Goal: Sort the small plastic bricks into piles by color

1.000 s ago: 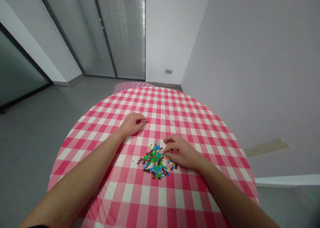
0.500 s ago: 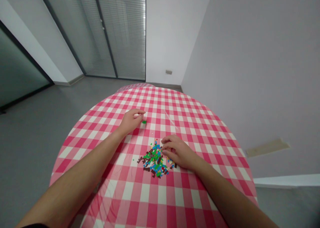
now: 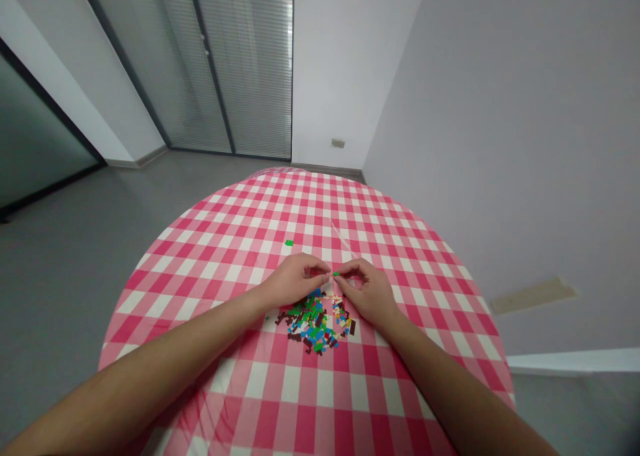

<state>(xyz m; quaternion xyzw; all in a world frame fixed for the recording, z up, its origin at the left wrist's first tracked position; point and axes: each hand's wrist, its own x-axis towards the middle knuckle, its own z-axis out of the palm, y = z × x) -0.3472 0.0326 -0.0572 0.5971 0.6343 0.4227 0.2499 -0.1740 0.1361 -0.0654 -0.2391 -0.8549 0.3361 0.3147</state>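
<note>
My right hand (image 3: 369, 293) pinches a small green building brick (image 3: 335, 274) between thumb and fingertips. Close by on its left, my left hand (image 3: 297, 279) has its thumb and forefinger closed together, the tips almost meeting those of the right hand. Whatever may be in the left fingertips is too small to make out. Just below both hands lies a loose pile of small building bricks (image 3: 316, 321) in green, blue, dark brown, yellow and other colours, its upper part partly covered by the hands. Farther off, another green piece (image 3: 289, 243) rests alone on the cloth.
A round table with a red-and-white checked tablecloth (image 3: 345, 383) carries everything. Beyond it stand a glass partition with blinds (image 3: 250, 69) and a pale wall (image 3: 500, 123) on the right, with grey floor (image 3: 60, 289) to the left.
My left hand has moved right and nearer from beside the lone green piece to meet the right hand. My right hand has risen slightly from the pile and now holds a green brick.
</note>
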